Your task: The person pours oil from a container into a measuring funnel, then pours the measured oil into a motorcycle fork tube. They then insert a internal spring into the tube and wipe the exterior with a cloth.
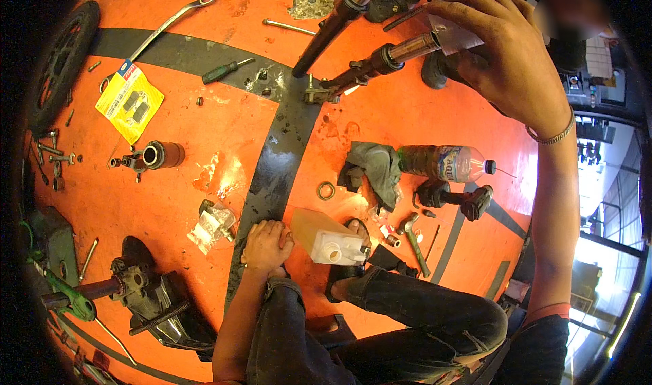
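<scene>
The left hand [268, 246] sits loosely curled, empty, beside the pale jug [307, 231], while beyond, the right hand [504, 48] has fingers around clear plastic [458, 34] at the fork tube [411, 48], where tilting could spill any contents!

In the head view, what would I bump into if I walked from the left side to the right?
Black wheel → yellow packet → clear plastic packet → left hand → whitish jug → hammer → right hand.
</scene>
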Demonstrator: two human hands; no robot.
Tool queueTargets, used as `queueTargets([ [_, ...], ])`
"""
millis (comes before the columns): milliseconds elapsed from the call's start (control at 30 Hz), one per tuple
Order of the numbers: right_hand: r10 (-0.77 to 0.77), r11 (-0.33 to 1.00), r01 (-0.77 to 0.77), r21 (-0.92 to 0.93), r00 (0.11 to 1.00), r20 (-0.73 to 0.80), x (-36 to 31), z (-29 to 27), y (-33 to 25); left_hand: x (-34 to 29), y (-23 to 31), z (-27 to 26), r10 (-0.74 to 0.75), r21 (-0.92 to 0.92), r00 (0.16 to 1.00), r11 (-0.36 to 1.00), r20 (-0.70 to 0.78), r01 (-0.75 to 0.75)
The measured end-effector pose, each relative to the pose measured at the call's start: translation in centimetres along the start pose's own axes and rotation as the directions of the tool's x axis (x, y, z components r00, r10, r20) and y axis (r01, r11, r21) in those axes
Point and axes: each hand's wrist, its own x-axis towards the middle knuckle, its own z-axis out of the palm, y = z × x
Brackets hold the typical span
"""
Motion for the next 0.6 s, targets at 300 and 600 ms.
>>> queueTargets([
  [300, 0.138, 0.990, -0.138, -0.004, 0.985, 0.099, 0.9, -2.4, -3.3, 0.2, -0.2, 0.3, 0.036, 0.015, 0.999, 0.999, -0.026, -0.036],
  [600, 0.011, 0.994, -0.001, -0.112, 0.996, 0.089, 0.6, -1.2, -1.2, 0.2, -0.3, 0.3, 0.066, 0.052, 0.996, 0.997, -0.062, -0.063],
])
